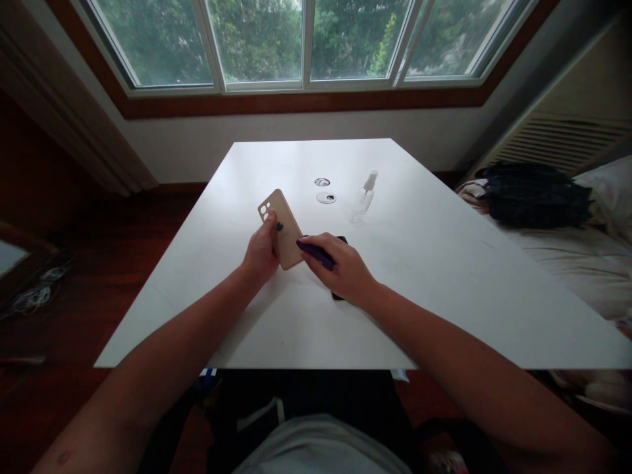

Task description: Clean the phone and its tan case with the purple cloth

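Note:
My left hand (260,253) is closed on a tan phone case (281,227), holding it tilted above the white table (419,283) with its camera cutouts toward the window. My right hand (343,270) is closed on a small purple item (315,251), maybe a cloth, whose tip touches the case's lower edge. Under my right hand lies a dark phone (338,295), mostly hidden.
A small clear spray bottle (364,195) stands beyond my hands. Two small round discs (326,197) lie left of it. A bed with dark folded clothing (536,194) runs along the table's right side. Windows are at the far wall.

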`<action>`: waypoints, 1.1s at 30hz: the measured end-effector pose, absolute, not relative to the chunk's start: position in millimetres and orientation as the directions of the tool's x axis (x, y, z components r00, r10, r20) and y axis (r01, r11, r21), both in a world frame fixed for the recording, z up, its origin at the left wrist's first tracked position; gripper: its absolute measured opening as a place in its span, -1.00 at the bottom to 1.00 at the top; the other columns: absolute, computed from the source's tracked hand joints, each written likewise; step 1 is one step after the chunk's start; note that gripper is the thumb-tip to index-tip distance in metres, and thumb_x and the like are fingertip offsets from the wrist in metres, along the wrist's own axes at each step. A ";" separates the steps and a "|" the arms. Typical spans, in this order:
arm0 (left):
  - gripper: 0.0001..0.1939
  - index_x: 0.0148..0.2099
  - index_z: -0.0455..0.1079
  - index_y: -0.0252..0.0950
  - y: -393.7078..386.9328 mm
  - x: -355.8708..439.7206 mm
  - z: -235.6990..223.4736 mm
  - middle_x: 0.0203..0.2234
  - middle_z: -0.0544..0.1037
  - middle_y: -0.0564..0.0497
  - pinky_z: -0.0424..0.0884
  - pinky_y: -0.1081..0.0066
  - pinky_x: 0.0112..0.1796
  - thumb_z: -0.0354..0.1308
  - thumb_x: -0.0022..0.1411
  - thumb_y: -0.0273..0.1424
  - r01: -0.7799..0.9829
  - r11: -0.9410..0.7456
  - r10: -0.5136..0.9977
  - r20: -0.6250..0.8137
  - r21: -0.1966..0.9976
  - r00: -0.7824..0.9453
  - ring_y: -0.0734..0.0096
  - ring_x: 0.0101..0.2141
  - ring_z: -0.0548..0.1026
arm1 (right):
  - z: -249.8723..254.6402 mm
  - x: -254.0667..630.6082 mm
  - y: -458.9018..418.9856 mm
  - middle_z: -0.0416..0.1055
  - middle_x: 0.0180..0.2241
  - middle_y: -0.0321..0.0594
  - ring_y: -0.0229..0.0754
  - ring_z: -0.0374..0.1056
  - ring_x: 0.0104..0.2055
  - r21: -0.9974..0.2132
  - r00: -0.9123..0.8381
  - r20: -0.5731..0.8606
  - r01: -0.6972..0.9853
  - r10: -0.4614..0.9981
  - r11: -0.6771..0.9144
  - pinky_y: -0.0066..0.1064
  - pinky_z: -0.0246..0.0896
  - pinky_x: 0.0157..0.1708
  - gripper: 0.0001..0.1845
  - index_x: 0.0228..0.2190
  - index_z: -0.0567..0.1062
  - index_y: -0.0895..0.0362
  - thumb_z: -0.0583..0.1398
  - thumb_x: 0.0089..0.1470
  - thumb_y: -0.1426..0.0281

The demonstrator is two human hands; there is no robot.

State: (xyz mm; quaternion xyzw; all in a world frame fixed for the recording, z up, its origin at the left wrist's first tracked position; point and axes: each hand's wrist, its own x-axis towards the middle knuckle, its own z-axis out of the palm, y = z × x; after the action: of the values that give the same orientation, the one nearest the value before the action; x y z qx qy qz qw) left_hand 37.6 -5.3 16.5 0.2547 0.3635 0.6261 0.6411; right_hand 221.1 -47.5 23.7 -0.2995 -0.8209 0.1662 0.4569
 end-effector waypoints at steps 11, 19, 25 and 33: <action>-0.63 0.04 0.49 -0.31 -20.4 40.8 26.7 -0.15 0.66 -0.08 0.57 0.38 -0.20 0.30 0.27 -0.21 -0.600 0.162 0.983 -0.076 0.783 0.166 0.26 -0.19 0.64 | 25.4 225.6 -38.3 0.57 -0.03 -0.19 -0.05 0.50 0.01 -0.620 -0.175 0.652 0.436 0.737 0.652 -0.16 0.41 0.05 -0.72 0.04 0.52 -0.02 0.18 0.33 0.31; -0.56 0.06 0.52 -0.31 -19.1 44.4 18.4 -0.06 0.64 -0.11 0.52 0.44 -0.31 0.30 0.25 -0.15 -0.528 0.124 0.992 -0.088 0.840 0.093 0.25 -0.16 0.61 | 29.3 226.2 -42.2 0.58 -0.04 -0.18 -0.02 0.52 -0.04 -0.453 -0.212 0.573 0.722 0.791 0.522 -0.23 0.41 -0.07 -0.66 0.10 0.53 -0.02 0.15 0.35 0.29; -0.50 0.14 0.49 -0.28 -19.0 45.0 18.3 -0.03 0.62 -0.11 0.48 0.47 -0.39 0.31 0.24 -0.13 -0.523 0.114 0.993 -0.087 0.844 0.077 0.30 -0.20 0.59 | 24.3 228.3 -40.1 0.59 -0.07 -0.17 -0.04 0.52 -0.08 -0.429 -0.271 0.535 0.729 0.800 0.534 -0.28 0.38 -0.10 -0.63 0.11 0.52 0.00 0.18 0.31 0.33; -0.57 0.13 0.47 -0.29 -17.9 45.4 15.4 -0.04 0.60 -0.11 0.55 0.42 -0.34 0.26 0.26 -0.23 -0.554 0.118 0.993 -0.099 0.824 0.064 0.32 -0.21 0.57 | 22.0 226.2 -41.0 0.59 -0.10 -0.14 -0.10 0.52 -0.18 -0.424 -0.442 0.487 0.634 0.753 0.647 -0.33 0.37 -0.22 -0.63 0.09 0.55 0.03 0.20 0.27 0.37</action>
State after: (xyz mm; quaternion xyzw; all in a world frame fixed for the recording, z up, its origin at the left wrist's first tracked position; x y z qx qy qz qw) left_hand 45.4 -17.9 15.4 0.3117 0.3524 0.5864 0.6594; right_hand 226.2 -41.0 22.0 -0.4107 -0.8445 0.0897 0.3318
